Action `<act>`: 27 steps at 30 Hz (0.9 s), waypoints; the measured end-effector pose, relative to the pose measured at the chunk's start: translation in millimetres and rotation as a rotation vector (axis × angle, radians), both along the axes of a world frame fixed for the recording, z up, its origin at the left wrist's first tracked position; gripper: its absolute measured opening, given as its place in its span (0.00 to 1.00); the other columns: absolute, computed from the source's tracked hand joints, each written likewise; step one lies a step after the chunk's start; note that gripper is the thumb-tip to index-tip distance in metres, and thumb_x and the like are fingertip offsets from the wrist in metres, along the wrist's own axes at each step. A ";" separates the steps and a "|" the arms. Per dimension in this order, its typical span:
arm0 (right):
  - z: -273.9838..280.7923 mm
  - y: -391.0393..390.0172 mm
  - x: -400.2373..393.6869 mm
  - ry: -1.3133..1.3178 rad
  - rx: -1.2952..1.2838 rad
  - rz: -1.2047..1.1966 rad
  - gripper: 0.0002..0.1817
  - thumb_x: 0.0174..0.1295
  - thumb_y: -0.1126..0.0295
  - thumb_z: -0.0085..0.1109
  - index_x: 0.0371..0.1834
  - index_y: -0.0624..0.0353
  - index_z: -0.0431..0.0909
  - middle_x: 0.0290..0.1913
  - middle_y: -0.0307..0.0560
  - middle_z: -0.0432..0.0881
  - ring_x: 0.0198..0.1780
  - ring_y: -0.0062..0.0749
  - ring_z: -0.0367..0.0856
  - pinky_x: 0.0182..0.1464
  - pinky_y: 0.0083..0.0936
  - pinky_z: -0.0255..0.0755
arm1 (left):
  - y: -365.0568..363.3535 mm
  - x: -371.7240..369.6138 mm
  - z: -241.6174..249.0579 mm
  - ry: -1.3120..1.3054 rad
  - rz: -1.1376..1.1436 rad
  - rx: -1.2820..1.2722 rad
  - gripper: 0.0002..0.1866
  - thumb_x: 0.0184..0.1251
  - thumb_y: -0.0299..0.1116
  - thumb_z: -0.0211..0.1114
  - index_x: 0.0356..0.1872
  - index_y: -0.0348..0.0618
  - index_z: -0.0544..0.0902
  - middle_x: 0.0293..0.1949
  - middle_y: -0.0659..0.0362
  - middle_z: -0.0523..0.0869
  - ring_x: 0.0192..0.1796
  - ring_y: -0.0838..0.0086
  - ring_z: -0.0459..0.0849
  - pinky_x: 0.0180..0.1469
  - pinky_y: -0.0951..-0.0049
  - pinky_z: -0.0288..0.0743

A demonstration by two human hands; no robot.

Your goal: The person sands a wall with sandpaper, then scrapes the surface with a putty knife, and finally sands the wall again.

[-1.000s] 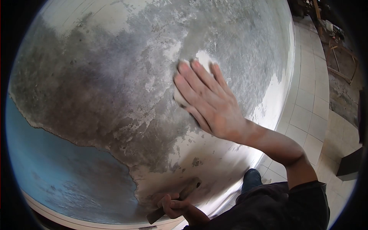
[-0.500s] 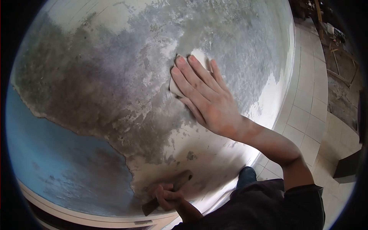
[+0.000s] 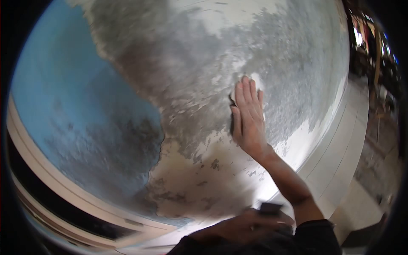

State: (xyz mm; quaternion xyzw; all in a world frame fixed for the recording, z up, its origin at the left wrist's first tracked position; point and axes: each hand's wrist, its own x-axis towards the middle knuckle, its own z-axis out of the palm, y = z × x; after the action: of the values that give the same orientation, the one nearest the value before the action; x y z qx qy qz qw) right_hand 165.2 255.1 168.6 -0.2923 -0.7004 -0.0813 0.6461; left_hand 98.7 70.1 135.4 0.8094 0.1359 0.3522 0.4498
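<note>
My right hand lies flat against the patchy grey and white wall, pressing a folded white sheet that looks like sandpaper onto it. The sheet's edges show beside the fingers; the rest is hidden under the palm. Low in view, blurred by motion, my left hand is closed around a tool with a flat dark rectangular end, which looks like a scraper. It is close to my body and apart from the wall.
Blue paint covers the wall's left part, bordered by a ragged edge. A beige frame with a dark gap runs along the lower left. Pale floor tiles lie to the right, with dim clutter beyond.
The view has shifted, bringing more blue wall in at left. My left hand has moved right, towards my body, with the scraper. My right hand remains on the wall with the sandpaper.
</note>
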 end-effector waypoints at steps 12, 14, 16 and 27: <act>-24.8 5.1 9.1 -0.103 0.029 0.063 0.27 0.75 0.70 0.36 0.74 0.68 0.54 0.76 0.63 0.51 0.78 0.57 0.43 0.75 0.55 0.35 | -15.9 78.3 -24.3 -0.152 -0.545 -0.137 0.19 0.69 0.30 0.62 0.61 0.42 0.78 0.41 0.57 0.88 0.46 0.69 0.86 0.52 0.73 0.76; -36.7 -3.7 4.9 -0.120 0.001 0.083 0.26 0.75 0.69 0.36 0.74 0.68 0.53 0.77 0.63 0.50 0.78 0.58 0.43 0.76 0.55 0.35 | -15.6 80.6 -25.5 -0.165 -0.562 -0.146 0.19 0.69 0.30 0.62 0.61 0.42 0.78 0.41 0.57 0.88 0.46 0.69 0.86 0.52 0.73 0.76; -43.4 -2.0 5.9 -0.151 0.008 0.076 0.27 0.75 0.69 0.35 0.75 0.68 0.52 0.77 0.63 0.49 0.78 0.58 0.42 0.76 0.54 0.34 | -16.0 82.1 -28.9 -0.175 -0.571 -0.150 0.20 0.69 0.30 0.62 0.60 0.42 0.78 0.42 0.57 0.88 0.46 0.69 0.86 0.52 0.73 0.76; -24.5 -0.2 -3.2 -0.130 0.085 0.004 0.26 0.74 0.72 0.37 0.74 0.68 0.55 0.76 0.63 0.51 0.78 0.55 0.44 0.76 0.49 0.36 | -19.4 77.1 -36.2 -0.213 -0.577 -0.192 0.20 0.68 0.30 0.63 0.60 0.42 0.78 0.42 0.57 0.88 0.45 0.69 0.86 0.51 0.73 0.76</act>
State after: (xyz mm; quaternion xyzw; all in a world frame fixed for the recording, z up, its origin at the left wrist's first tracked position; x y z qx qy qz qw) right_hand 162.0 254.9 144.2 -0.2572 -0.7374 -0.1288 0.6112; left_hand 175.8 50.7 99.1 0.7268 -0.1145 0.2787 0.6172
